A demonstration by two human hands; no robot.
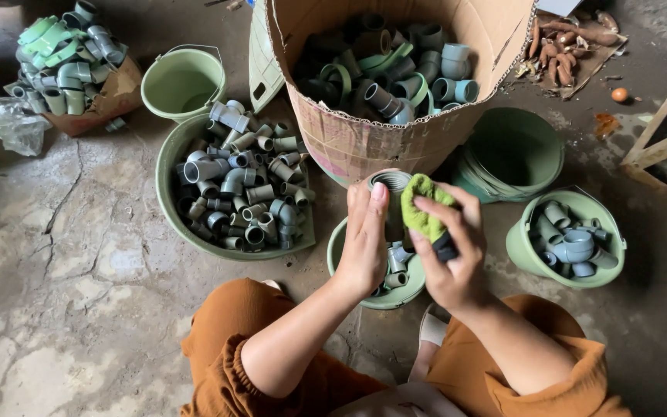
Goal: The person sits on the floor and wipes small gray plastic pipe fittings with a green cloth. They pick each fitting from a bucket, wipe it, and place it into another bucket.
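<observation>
My left hand (pixel 364 239) grips a grey threaded pipe fitting (pixel 392 185) upright, open end up. My right hand (pixel 451 247) presses a green cloth (pixel 424 207) against the fitting's right side. Both hands hover over a small green bowl (pixel 341 239) that holds a few grey fittings. My knees in orange trousers frame the bottom of the view.
A large cardboard box (pixel 380 135) of grey and green fittings stands ahead. A wide green basin (pixel 170 193) full of fittings lies left, an empty green bucket (pixel 183 81) behind it. A green bucket (pixel 525 251) with fittings sits right, stacked green basins (pixel 515 150) beyond. The floor is cracked concrete.
</observation>
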